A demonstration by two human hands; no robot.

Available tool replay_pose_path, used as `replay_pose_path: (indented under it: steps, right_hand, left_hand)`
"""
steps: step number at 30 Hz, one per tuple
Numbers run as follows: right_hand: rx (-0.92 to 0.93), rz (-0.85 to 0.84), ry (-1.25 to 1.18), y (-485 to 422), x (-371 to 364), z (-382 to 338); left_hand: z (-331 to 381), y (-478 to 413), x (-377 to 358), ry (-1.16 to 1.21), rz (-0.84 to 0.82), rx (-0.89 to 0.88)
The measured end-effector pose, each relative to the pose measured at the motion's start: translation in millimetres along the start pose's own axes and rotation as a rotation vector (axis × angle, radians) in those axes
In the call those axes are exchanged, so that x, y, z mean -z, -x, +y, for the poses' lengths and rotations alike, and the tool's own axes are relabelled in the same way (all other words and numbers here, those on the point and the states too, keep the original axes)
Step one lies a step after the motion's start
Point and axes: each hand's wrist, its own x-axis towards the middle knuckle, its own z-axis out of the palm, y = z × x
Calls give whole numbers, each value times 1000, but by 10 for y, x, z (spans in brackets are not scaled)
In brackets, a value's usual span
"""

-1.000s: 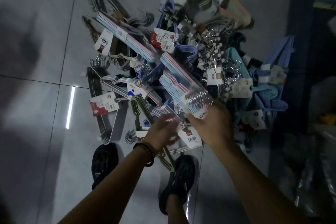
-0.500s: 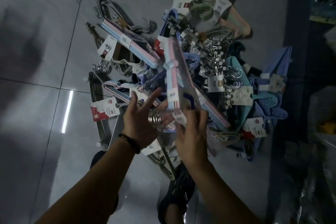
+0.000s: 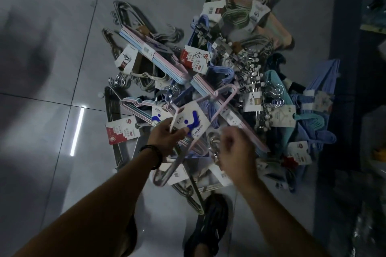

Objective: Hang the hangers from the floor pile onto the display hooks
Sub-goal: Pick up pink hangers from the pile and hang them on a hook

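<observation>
While left hand grips pink hanger bundle over tangled floor pile, right hand blurred, grip unclear.

Both forearms reached forward and down. The left hand gripped a hanger bundle between curled fingers and thumb. The right hand was blurred, its fingers apparently curled inward.

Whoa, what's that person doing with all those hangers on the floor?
A person stands over a pile of packaged hangers on the tiled floor. Their left hand grips a labelled bundle of pink hangers, held above the pile. The right hand, blurred, is curled beside the bundle's metal hooks; whether it holds them is unclear.
</observation>
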Motion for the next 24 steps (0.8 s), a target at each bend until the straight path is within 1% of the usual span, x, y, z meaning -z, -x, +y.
replay_pose_path:
  steps: [1, 2, 4, 6, 8, 10, 11, 14, 19, 21, 24]
  right_hand:
    - [-62, 56, 93, -165, 41, 135]
    - [-134, 58, 212, -342, 56, 277]
    - [-279, -65, 427, -656, 41, 522]
    - [-342, -224, 535, -887, -14, 719]
    - [-359, -345, 449, -1019, -92, 842]
    - [-371, -404, 367, -1062, -162, 889]
    - [-356, -394, 372, -1064, -187, 907]
    - [-275, -279, 359, -1092, -124, 927]
    - [-73, -266, 343, -1088, 526, 589]
    - [-42, -232, 312, -981, 765, 429]
    - [-15, -159, 160, -690, 1036, 272]
  left_hand:
    - [-13, -36, 83, -26, -4, -19]
    - [-36, -76, 173, -79, -14, -34]
    - [-118, -172, 335, -211, -63, -52]
    - [-238, -257, 463, -320, -100, -103]
    - [-370, -325, 594, -398, -128, -139]
    - [-459, -364, 714, -470, -132, -135]
    - [-496, -366, 770, -511, -124, -141]
    - [-502, -310, 839, -569, -84, -161]
    - [-318, -320, 816, -620, -158, -114]
    - [-182, -338, 738, -714, -200, -102]
    - [74, -446, 463, -923, -261, -201]
